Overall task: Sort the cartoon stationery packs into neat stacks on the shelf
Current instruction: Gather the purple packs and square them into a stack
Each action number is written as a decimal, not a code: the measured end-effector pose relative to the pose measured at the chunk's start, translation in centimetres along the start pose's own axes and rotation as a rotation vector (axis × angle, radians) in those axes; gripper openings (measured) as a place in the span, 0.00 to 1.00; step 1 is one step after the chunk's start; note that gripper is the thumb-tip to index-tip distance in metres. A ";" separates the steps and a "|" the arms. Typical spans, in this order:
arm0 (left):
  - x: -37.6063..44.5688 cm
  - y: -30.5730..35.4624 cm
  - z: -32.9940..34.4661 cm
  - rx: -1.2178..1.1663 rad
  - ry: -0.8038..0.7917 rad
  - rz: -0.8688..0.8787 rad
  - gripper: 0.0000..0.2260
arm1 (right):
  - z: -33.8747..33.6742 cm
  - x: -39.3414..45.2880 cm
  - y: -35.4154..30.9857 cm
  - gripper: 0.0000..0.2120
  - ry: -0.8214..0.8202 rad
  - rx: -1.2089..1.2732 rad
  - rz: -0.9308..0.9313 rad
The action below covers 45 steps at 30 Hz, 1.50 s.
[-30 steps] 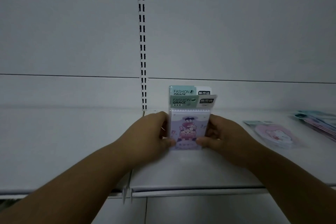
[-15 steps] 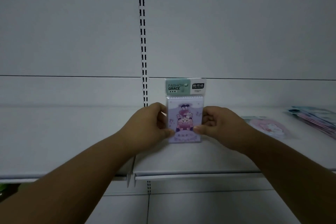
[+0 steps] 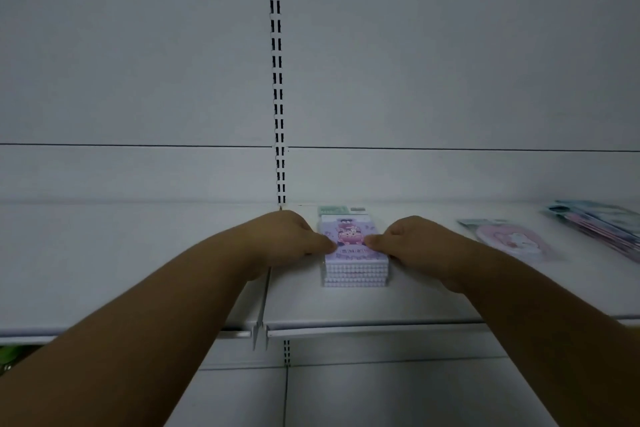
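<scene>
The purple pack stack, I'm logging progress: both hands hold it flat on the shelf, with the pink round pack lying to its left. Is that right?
One thing is wrong: in the head view the pink round pack lies to the right of the purple pack stack, not its left. The rest holds: the left hand and right hand hold it flat on the shelf.

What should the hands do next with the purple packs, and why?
Probably let go and reach for the pink pack. The purple stack already lies flat on the shelf, its edges lined up, with the left hand and right hand pinching its top from each side. The pink pack lies alone to the right.
</scene>
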State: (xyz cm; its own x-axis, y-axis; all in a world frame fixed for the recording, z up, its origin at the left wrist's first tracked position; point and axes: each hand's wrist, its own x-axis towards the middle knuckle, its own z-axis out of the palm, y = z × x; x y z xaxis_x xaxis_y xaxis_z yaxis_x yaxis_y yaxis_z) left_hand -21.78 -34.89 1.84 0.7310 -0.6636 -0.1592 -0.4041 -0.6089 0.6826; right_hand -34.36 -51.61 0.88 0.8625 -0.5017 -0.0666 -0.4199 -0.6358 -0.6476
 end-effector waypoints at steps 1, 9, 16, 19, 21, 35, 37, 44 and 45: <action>-0.1 -0.1 0.0 0.012 0.011 0.009 0.20 | 0.1 -0.2 0.0 0.22 0.008 -0.022 -0.010; -4.5 -1.5 1.1 0.376 0.141 0.238 0.17 | 0.8 -3.9 2.4 0.17 0.198 -0.355 -0.297; -3.7 -1.8 2.9 0.524 0.270 0.323 0.09 | 2.1 -3.6 2.8 0.10 0.260 -0.373 -0.355; -3.8 -2.0 3.1 0.509 0.269 0.334 0.10 | 1.8 -3.6 3.0 0.11 0.258 -0.398 -0.327; -3.8 -2.0 3.3 0.522 0.293 0.353 0.10 | 1.7 -3.5 2.9 0.10 0.250 -0.420 -0.355; -3.6 -2.0 4.6 0.460 0.384 0.310 0.07 | 2.5 -3.3 3.1 0.10 0.281 -0.394 -0.373; -3.6 -2.0 4.7 0.463 0.390 0.309 0.07 | 2.4 -3.4 3.0 0.10 0.286 -0.390 -0.378; -3.5 -2.2 4.7 0.448 0.406 0.321 0.07 | 2.5 -3.6 3.3 0.09 0.332 -0.356 -0.380; -3.5 -2.3 4.8 0.420 0.421 0.321 0.08 | 2.5 -3.6 3.4 0.09 0.356 -0.334 -0.386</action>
State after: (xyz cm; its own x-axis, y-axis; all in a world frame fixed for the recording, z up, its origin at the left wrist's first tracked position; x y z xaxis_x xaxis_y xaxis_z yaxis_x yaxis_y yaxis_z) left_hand -26.01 -33.25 -2.57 0.6564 -0.6658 0.3548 -0.7544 -0.5834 0.3009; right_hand -38.19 -50.47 -2.95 0.8469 -0.3273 0.4190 -0.2122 -0.9307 -0.2979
